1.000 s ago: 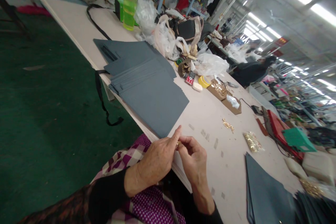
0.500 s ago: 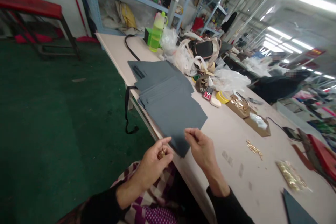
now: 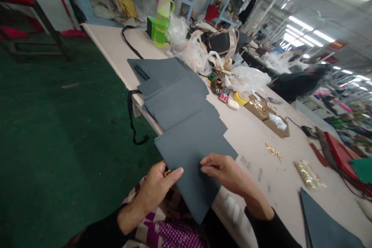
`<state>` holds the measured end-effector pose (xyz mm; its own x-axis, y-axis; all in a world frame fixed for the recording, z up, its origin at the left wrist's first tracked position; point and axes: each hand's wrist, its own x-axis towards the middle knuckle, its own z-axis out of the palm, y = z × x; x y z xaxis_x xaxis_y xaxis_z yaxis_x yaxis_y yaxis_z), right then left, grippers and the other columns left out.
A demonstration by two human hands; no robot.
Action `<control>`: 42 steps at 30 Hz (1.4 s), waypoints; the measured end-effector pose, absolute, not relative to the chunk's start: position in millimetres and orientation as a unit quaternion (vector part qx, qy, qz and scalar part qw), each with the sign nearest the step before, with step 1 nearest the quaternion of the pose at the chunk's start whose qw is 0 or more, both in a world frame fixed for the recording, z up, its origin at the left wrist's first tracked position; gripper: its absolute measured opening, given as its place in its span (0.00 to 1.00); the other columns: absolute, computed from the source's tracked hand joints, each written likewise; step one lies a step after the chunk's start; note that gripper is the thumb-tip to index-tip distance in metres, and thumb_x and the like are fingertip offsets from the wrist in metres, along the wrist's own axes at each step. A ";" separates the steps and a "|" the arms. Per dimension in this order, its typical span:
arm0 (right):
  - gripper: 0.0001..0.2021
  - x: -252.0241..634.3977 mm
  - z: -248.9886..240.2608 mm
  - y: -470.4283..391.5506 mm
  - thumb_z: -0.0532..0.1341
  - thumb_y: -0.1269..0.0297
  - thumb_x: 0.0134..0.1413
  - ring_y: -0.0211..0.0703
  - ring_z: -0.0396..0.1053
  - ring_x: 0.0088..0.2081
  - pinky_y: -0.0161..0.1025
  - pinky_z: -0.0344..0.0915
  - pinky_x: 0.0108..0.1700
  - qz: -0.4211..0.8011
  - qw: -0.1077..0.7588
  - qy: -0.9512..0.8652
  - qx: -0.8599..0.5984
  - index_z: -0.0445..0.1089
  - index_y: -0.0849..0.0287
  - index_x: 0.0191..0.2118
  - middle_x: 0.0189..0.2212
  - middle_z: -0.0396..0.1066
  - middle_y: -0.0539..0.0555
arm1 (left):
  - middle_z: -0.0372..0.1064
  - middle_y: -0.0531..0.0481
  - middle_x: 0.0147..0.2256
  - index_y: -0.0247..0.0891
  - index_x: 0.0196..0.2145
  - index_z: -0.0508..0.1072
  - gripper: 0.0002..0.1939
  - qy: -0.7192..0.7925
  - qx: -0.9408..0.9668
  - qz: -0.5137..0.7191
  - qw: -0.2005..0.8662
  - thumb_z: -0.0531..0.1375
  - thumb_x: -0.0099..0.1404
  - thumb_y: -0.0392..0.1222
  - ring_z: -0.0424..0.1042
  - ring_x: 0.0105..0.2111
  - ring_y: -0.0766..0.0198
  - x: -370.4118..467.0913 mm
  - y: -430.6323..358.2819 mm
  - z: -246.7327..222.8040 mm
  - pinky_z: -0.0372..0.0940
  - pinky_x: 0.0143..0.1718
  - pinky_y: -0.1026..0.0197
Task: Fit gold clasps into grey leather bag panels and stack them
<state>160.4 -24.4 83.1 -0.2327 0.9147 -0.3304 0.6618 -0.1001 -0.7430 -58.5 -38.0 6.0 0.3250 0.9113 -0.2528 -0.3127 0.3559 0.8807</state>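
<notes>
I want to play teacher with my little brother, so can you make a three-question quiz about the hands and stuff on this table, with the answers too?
1. Pick one: what stands right beside the green box?
A) a roll of tape
B) a yellow-green bottle
C) a red stool

2. True or false: the right hand is over a blue-gray sheet.

3. Fill in the gap: small shiny pieces show in the ____ hand.

Key: 1. B, the bottle. 2. True. 3. Left; they peek out of the left hand.
</notes>
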 end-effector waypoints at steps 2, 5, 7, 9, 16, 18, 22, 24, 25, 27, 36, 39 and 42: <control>0.09 163.4 69.7 -24.2 0.65 0.59 0.50 0.38 0.70 0.27 0.35 0.67 0.31 0.504 0.221 -0.564 -0.615 0.74 0.60 0.33 0.24 0.74 0.50 | 0.77 0.44 0.43 0.35 0.47 0.74 0.21 0.355 0.379 0.402 0.754 0.64 0.60 0.49 0.76 0.42 0.54 -54.7 -38.6 7.0 0.68 0.46 0.54; 0.16 162.6 50.9 -17.9 0.69 0.52 0.44 0.35 0.68 0.22 0.34 0.68 0.27 0.566 0.284 -0.481 -0.607 0.72 0.61 0.31 0.20 0.71 0.49 | 0.77 0.44 0.43 0.35 0.48 0.74 0.20 0.346 0.402 0.380 0.758 0.63 0.61 0.47 0.75 0.43 0.54 -48.8 -35.7 12.9 0.69 0.47 0.55; 0.19 159.3 46.9 -13.5 0.70 0.50 0.41 0.34 0.67 0.20 0.33 0.67 0.25 0.579 0.297 -0.462 -0.603 0.72 0.62 0.32 0.18 0.70 0.48 | 0.78 0.45 0.43 0.35 0.50 0.74 0.21 0.357 0.416 0.374 0.748 0.63 0.61 0.47 0.75 0.45 0.53 -45.4 -32.6 17.0 0.69 0.45 0.56; 0.19 155.6 49.0 -10.2 0.70 0.50 0.40 0.34 0.67 0.20 0.32 0.67 0.23 0.585 0.299 -0.456 -0.600 0.72 0.62 0.32 0.18 0.69 0.47 | 0.78 0.44 0.42 0.34 0.51 0.73 0.24 0.370 0.423 0.370 0.740 0.63 0.60 0.47 0.75 0.45 0.53 -42.8 -29.9 21.2 0.70 0.43 0.57; 0.16 154.0 49.9 -5.7 0.69 0.52 0.44 0.34 0.68 0.20 0.30 0.67 0.21 0.588 0.285 -0.478 -0.587 0.70 0.61 0.31 0.18 0.67 0.46 | 0.77 0.50 0.28 0.37 0.34 0.78 0.13 0.434 0.428 0.370 0.701 0.63 0.58 0.49 0.77 0.37 0.55 -39.1 -28.3 35.3 0.71 0.40 0.60; 0.16 154.1 45.8 -5.7 0.68 0.53 0.45 0.34 0.68 0.20 0.30 0.67 0.20 0.581 0.292 -0.484 -0.585 0.69 0.60 0.32 0.18 0.67 0.45 | 0.73 0.53 0.22 0.37 0.32 0.77 0.13 0.437 0.416 0.365 0.709 0.63 0.58 0.50 0.77 0.35 0.55 -39.0 -29.4 35.4 0.72 0.38 0.60; 0.15 153.8 44.6 -7.3 0.68 0.54 0.46 0.34 0.67 0.18 0.29 0.65 0.17 0.572 0.300 -0.483 -0.591 0.67 0.59 0.31 0.16 0.66 0.44 | 0.77 0.50 0.28 0.35 0.38 0.77 0.20 0.434 0.414 0.350 0.720 0.66 0.54 0.53 0.77 0.33 0.54 -37.9 -31.6 33.1 0.73 0.35 0.58; 0.15 157.0 47.5 -8.5 0.69 0.54 0.45 0.34 0.66 0.17 0.28 0.63 0.16 0.542 0.303 -0.496 -0.607 0.68 0.60 0.31 0.16 0.66 0.44 | 0.79 0.47 0.32 0.34 0.40 0.77 0.23 0.440 0.412 0.344 0.720 0.68 0.51 0.54 0.78 0.33 0.52 -35.4 -31.1 33.4 0.74 0.35 0.57; 0.15 160.1 49.1 -9.4 0.70 0.54 0.44 0.33 0.65 0.17 0.27 0.62 0.15 0.522 0.304 -0.503 -0.619 0.68 0.60 0.31 0.17 0.66 0.45 | 0.79 0.46 0.33 0.35 0.39 0.77 0.24 0.445 0.414 0.341 0.717 0.68 0.50 0.54 0.78 0.33 0.51 -33.3 -30.2 34.1 0.74 0.35 0.56; 0.17 168.9 51.8 -12.3 0.71 0.53 0.43 0.32 0.64 0.18 0.26 0.60 0.15 0.487 0.310 -0.508 -0.639 0.69 0.60 0.32 0.18 0.67 0.45 | 0.80 0.47 0.32 0.36 0.37 0.78 0.22 0.454 0.426 0.339 0.705 0.69 0.49 0.54 0.78 0.33 0.50 -26.9 -28.1 36.2 0.75 0.35 0.56; 0.20 204.7 51.6 -46.9 0.72 0.50 0.43 0.36 0.66 0.23 0.31 0.63 0.23 0.384 0.337 -0.511 -0.691 0.70 0.59 0.36 0.22 0.68 0.47 | 0.79 0.49 0.31 0.39 0.30 0.79 0.16 0.430 0.486 0.352 0.674 0.69 0.50 0.53 0.78 0.33 0.53 16.5 -35.4 36.6 0.74 0.35 0.61; 0.11 206.0 54.9 -61.5 0.70 0.59 0.49 0.37 0.68 0.28 0.34 0.64 0.32 0.251 0.358 -0.598 -0.672 0.73 0.57 0.36 0.27 0.71 0.49 | 0.79 0.48 0.31 0.37 0.32 0.78 0.16 0.430 0.462 0.344 0.695 0.67 0.52 0.52 0.77 0.34 0.53 28.6 -42.7 37.6 0.73 0.38 0.60; 0.02 207.5 55.9 -73.2 0.64 0.67 0.55 0.38 0.69 0.33 0.35 0.64 0.39 0.203 0.373 -0.649 -0.631 0.75 0.56 0.35 0.31 0.73 0.51 | 0.79 0.46 0.32 0.35 0.35 0.78 0.17 0.457 0.415 0.340 0.710 0.66 0.54 0.51 0.77 0.34 0.54 38.6 -48.7 40.7 0.73 0.36 0.59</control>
<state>207.5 -73.2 55.9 0.0747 0.9707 0.2285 0.6673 0.1216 -0.7348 38.6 -48.7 40.7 0.3513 0.8612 -0.3673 -0.1030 0.4255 0.8991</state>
